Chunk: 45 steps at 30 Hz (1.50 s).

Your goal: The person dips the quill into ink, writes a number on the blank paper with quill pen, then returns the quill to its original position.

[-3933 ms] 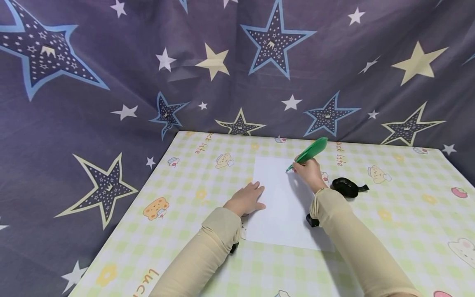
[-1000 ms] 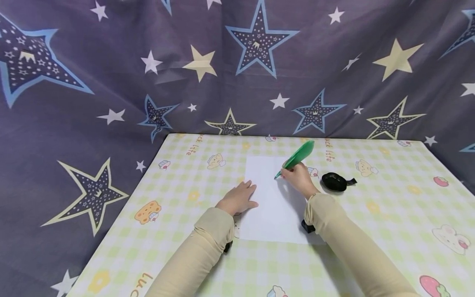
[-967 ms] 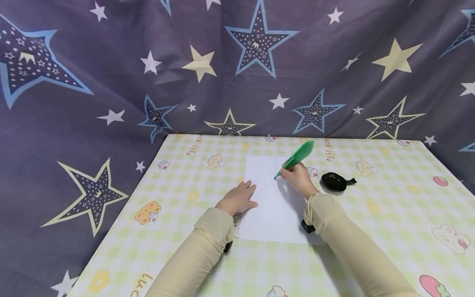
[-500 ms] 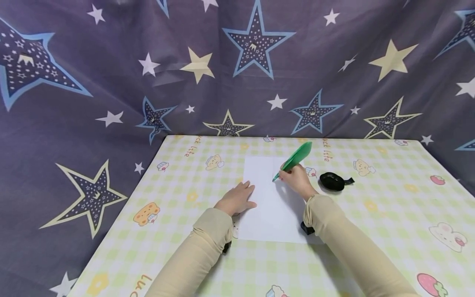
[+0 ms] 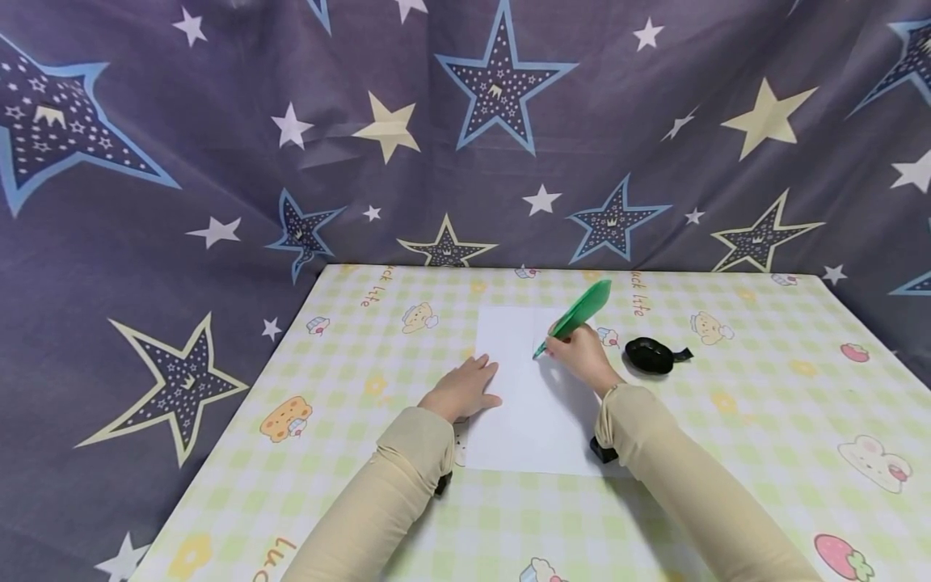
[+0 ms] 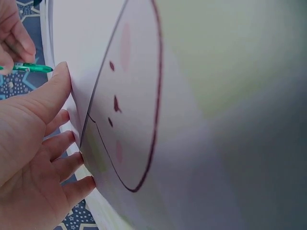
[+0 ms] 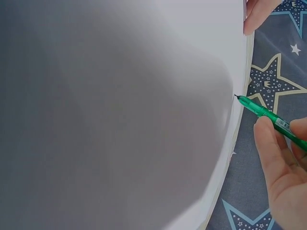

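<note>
A white sheet of paper [image 5: 512, 436] lies flat on the table. My left hand [image 5: 461, 390] rests on its left edge, fingers extended and thumb out to the side. Over the upper part of the sheet, my right hand [image 5: 584, 356] pinches a green pen [image 5: 582, 309] topped with a feather-shaped plume. The pen slants, with its tip down at the paper. In the right wrist view the green barrel [image 7: 276, 120] sits between thumb and fingers, its dark point at the sheet's surface. Any marks on the paper are too faint to make out.
A black oval object [image 5: 650, 356] with a short tail lies right of the paper. The checked tablecloth [image 5: 349, 485] carries printed cartoons. A dark star-patterned curtain [image 5: 240, 162] hangs behind and left of the table. Small black devices sit under both wrists.
The pen tip has moved down the sheet, toward me, with my right hand. My left hand has kept its place on the paper. The head view has shifted slightly.
</note>
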Available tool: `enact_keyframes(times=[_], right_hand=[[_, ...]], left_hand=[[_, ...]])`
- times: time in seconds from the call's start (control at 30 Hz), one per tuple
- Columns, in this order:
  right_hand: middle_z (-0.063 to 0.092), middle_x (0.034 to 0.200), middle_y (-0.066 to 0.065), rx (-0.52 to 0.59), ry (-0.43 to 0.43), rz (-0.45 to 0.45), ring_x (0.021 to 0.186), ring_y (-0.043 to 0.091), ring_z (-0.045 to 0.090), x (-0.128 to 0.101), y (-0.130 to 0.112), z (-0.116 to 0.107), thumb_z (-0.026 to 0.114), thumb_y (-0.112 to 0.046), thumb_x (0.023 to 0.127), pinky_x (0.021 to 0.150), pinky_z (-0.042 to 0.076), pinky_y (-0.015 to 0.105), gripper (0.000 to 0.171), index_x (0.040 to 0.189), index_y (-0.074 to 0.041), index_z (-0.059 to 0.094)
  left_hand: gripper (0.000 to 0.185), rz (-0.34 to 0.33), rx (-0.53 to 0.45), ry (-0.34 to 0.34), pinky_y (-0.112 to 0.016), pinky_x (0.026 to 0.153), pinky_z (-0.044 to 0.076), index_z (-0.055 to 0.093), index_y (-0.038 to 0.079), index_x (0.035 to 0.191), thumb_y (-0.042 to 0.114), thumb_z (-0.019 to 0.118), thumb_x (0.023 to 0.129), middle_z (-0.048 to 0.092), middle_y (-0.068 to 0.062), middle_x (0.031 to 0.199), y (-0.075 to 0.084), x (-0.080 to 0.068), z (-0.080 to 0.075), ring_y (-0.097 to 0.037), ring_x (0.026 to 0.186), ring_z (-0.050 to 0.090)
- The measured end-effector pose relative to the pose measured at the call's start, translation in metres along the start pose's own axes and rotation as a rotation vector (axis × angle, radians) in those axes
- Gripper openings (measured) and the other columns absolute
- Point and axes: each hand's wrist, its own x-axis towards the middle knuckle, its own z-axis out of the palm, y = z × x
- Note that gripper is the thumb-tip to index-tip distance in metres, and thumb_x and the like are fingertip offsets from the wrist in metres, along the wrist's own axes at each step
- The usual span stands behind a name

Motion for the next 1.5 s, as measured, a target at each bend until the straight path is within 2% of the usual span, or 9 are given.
enact_keyframes(times=[0.93,1.2,1.5], right_hand=[[0.064,0.073,0.011,0.043,-0.042,-0.003,0.069,0.019,0.062,-0.007,0.002,-0.003,0.057,-0.002,0.087,0.066,0.053,0.031,0.007,0.087,0.003,0.062],[0.064,0.071,0.01,0.044,-0.036,-0.001,0.069,0.02,0.063,-0.01,0.001,-0.002,0.056,0.0,0.085,0.067,0.054,0.031,0.006,0.086,0.003,0.061],[0.064,0.071,0.009,0.041,-0.044,0.004,0.068,0.019,0.063,-0.013,0.001,-0.003,0.056,-0.002,0.085,0.066,0.054,0.031,0.007,0.087,0.002,0.061]], left_hand=[[0.064,-0.004,0.004,0.003,-0.038,0.111,0.016,0.03,0.007,0.144,0.036,0.054,0.092,0.02,-0.011,0.15,0.002,-0.001,-0.001,-0.027,0.137,0.015],[0.065,-0.002,-0.042,0.008,-0.039,0.111,0.015,0.031,0.008,0.144,0.035,0.057,0.091,0.021,-0.01,0.15,0.001,0.0,0.0,-0.027,0.137,0.015],[0.065,-0.006,-0.038,0.006,-0.039,0.111,0.015,0.03,0.007,0.144,0.035,0.056,0.091,0.02,-0.01,0.15,0.0,0.0,0.0,-0.027,0.137,0.014]])
